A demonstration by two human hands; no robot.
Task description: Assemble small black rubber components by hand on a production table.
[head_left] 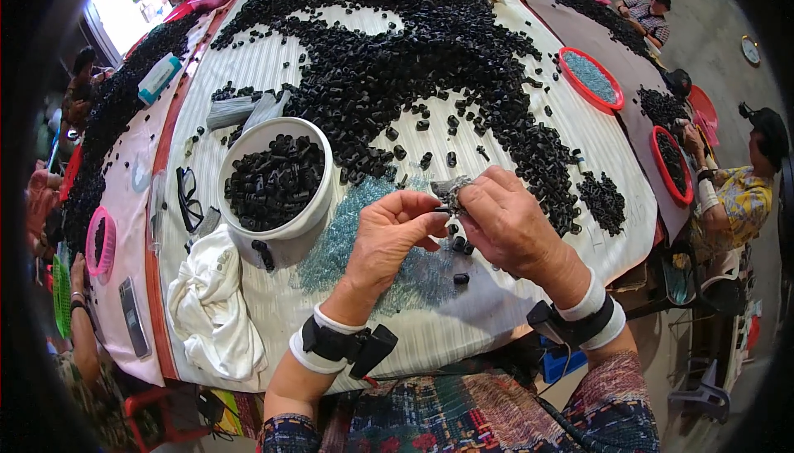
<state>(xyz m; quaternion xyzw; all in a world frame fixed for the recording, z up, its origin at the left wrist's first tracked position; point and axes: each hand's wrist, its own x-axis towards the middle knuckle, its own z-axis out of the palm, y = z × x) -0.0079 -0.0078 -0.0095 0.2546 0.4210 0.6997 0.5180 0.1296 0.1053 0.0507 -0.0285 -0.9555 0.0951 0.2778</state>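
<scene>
My left hand (376, 246) is closed, its thumb and forefinger pinching a small black plastic part (443, 209). My right hand (517, 225) meets it there, fingers curled round a bunch of thin grey pieces (451, 191) whose exact kind I cannot make out. Under and beside both hands spreads a heap of small clear bluish pieces (331, 242). A few loose black parts (461, 278) lie just below the fingers. To the left stands a white bowl (322, 205) filled with short black cylindrical parts (275, 180).
A large pile of black parts (397, 56) covers the far table. Bundles of grey rods (231, 112), eyeglasses (189, 201) and a white cloth (211, 312) lie left. A red tray (616, 106) holds bluish pieces at right. Other people sit at tables on both sides.
</scene>
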